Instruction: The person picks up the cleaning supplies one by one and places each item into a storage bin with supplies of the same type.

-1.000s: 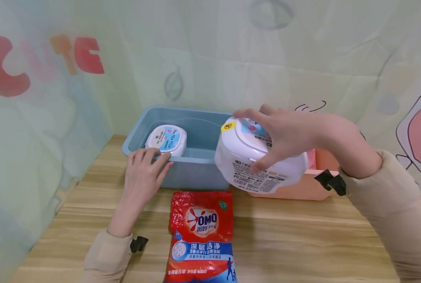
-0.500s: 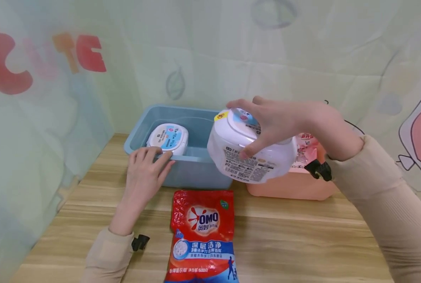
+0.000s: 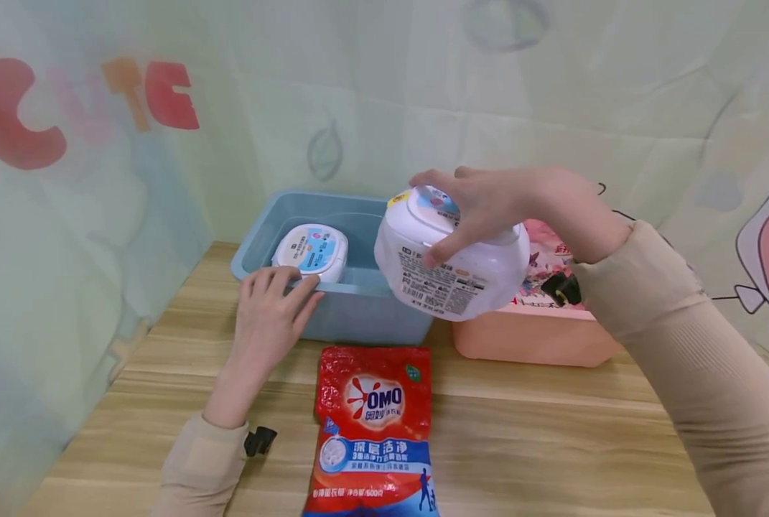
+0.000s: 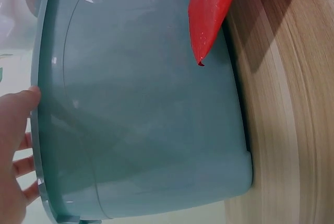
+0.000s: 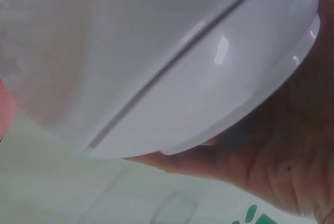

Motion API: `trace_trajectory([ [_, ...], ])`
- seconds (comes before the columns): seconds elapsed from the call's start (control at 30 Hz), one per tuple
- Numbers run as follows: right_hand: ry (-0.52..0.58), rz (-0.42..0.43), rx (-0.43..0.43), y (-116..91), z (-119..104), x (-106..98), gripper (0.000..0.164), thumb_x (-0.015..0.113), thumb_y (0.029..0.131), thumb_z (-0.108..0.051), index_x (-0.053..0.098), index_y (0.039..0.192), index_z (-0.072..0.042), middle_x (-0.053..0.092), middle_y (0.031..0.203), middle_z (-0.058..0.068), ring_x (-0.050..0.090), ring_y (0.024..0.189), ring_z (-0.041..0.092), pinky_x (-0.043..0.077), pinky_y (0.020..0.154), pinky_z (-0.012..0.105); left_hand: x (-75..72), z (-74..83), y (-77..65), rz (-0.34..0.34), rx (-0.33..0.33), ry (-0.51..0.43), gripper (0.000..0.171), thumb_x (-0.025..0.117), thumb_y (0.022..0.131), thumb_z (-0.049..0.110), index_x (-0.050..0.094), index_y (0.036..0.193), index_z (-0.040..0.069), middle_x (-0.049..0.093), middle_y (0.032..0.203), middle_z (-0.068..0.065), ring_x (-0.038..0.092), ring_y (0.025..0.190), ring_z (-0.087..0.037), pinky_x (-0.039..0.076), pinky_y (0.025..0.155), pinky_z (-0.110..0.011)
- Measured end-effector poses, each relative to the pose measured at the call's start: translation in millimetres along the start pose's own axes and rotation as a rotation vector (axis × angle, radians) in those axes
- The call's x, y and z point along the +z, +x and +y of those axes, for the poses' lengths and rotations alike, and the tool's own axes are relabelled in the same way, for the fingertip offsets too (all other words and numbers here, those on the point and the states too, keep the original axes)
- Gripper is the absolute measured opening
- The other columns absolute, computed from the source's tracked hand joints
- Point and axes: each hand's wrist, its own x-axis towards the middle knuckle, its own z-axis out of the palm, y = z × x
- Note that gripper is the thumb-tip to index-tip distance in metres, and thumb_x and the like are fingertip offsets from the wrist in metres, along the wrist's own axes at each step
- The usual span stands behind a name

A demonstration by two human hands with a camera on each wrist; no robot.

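Note:
My right hand (image 3: 487,205) grips a white lidded plastic tub (image 3: 451,276) from above, fingers and thumb spread across its lid. The tub is tilted, its printed back facing me, and overlaps the right end of a blue storage bin (image 3: 358,316) in the head view. In the right wrist view the tub (image 5: 172,62) fills most of the picture. My left hand (image 3: 268,309) holds the bin's front rim, fingers hooked over it; the left wrist view shows the thumb (image 4: 26,98) at the rim. A similar white tub (image 3: 309,251) sits inside the bin, at its left.
A red OMO laundry powder bag (image 3: 374,424) lies on the wooden table (image 3: 526,431) in front of the bin. At the right stands a peach-coloured bin (image 3: 533,337) with a pink printed package (image 3: 546,266) in it. A printed cloth backdrop (image 3: 384,108) hangs behind.
The tub in my right hand has moved left and slightly up, uncovering more of the pink package. My left hand stays on the blue bin's rim.

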Motion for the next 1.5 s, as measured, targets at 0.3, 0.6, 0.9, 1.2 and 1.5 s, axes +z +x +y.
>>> trace_trajectory([
  [0.3, -0.01, -0.03, 0.04, 17.8, -5.6, -10.1, 0.099, 0.066, 0.072, -0.069, 0.007, 0.147, -0.044, 0.034, 0.138, 0.006, 0.053, 0.115, 0.024, 0.051, 0.09, 0.038, -1.7, 0.6, -0.4, -0.001, -0.004, 0.003, 0.027, 0.074, 0.084, 0.026, 0.066, 0.106, 0.013, 0.06, 0.101, -0.017, 0.052, 0.098, -0.036, 0.038, 0.086, -0.051],
  [0.6, -0.002, -0.038, 0.048, 39.9, -9.6, -19.8, 0.103, 0.062, 0.072, -0.074, 0.003, 0.149, -0.042, 0.032, 0.14, 0.006, 0.052, 0.116, 0.022, 0.047, 0.095, 0.037, -2.0, 1.1, 0.4, 0.001, -0.004, 0.004, 0.025, 0.073, 0.085, 0.026, 0.066, 0.105, 0.013, 0.061, 0.101, -0.017, 0.052, 0.098, -0.036, 0.039, 0.087, -0.052],
  [0.9, 0.126, -0.105, 0.066, 59.9, -8.4, -22.6, 0.099, 0.057, 0.078, -0.072, -0.001, 0.15, -0.038, 0.041, 0.136, 0.004, 0.051, 0.12, 0.021, 0.051, 0.092, 0.037, -1.4, 3.0, -0.4, -0.014, -0.008, 0.003, 0.025, 0.073, 0.084, 0.027, 0.066, 0.105, 0.014, 0.061, 0.101, -0.016, 0.052, 0.098, -0.036, 0.038, 0.087, -0.051],
  [1.2, 0.139, -0.118, 0.104, 82.2, -4.6, -19.2, 0.1, 0.052, 0.076, -0.077, -0.003, 0.15, -0.037, 0.038, 0.14, 0.003, 0.045, 0.124, 0.02, 0.047, 0.096, 0.044, -2.3, 2.6, -1.8, -0.015, -0.013, 0.005, 0.025, 0.074, 0.084, 0.026, 0.066, 0.105, 0.014, 0.061, 0.1, -0.017, 0.052, 0.098, -0.036, 0.038, 0.087, -0.051],
  [1.5, 0.166, -0.143, 0.108, 97.5, -10.1, -12.2, 0.101, 0.053, 0.078, -0.075, -0.002, 0.151, -0.033, 0.036, 0.142, 0.003, 0.041, 0.127, 0.022, 0.044, 0.102, 0.05, -3.4, 4.0, -2.2, -0.008, -0.014, 0.001, 0.027, 0.075, 0.082, 0.025, 0.066, 0.105, 0.013, 0.061, 0.1, -0.017, 0.052, 0.098, -0.036, 0.038, 0.087, -0.051],
])
